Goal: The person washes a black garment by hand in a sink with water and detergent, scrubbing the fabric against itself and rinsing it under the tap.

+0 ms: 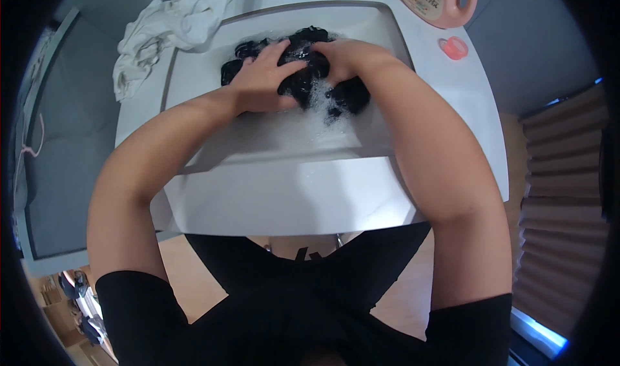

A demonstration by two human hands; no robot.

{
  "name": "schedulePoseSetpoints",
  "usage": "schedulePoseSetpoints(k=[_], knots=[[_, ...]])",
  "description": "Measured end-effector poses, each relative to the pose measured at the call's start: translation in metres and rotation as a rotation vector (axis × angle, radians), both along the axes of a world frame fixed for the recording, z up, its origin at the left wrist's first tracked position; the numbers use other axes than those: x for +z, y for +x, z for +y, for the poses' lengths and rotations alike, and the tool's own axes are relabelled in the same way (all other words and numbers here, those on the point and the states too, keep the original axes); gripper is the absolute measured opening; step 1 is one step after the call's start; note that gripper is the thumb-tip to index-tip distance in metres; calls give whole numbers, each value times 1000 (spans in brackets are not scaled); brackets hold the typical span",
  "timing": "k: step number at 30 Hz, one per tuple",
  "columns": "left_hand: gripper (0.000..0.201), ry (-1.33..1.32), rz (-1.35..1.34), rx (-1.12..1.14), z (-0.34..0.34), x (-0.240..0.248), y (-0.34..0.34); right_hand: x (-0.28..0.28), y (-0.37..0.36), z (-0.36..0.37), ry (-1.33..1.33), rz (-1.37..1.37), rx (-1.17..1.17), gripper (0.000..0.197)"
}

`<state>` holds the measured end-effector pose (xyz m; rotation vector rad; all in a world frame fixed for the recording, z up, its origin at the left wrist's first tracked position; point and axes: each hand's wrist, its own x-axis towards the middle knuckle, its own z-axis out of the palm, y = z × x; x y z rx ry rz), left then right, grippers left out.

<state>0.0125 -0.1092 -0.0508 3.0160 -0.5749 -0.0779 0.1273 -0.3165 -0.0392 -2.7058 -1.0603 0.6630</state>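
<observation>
A grey-walled room with a white counter and a brown curtain.
Plain grey wall (533, 33) rises behind the white counter (462, 85), whose front edge bows outward and catches a soft, pale shine. At left stands a large grey panel (74, 127) in a light frame, a thin pale cord (41, 136) beside it. Below, wooden shelves (57, 311) hold things too small to tell. The floor (200, 272) is light wood-brown; at right the curtain (558, 198) hangs in folds, with bluish light (539, 334) glowing near its foot.
</observation>
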Motion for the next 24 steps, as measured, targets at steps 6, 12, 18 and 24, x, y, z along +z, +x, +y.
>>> schedulePoseSetpoints(k=[6, 12, 18, 24], knots=[[51, 136, -209, -17, 6, -32, 44, 16, -19, 10, -64, -39, -116, 98], [40, 157, -256, -146, 19, -54, 89, 16, -16, 9, -59, -68, -145, 95], [50, 244, -242, -256, -1, -25, 52, 11, -8, -6, -46, -259, -134, 75], [46, -179, -122, -101, 35, 42, -25, 21, -12, 2, -123, -189, -105, 76]])
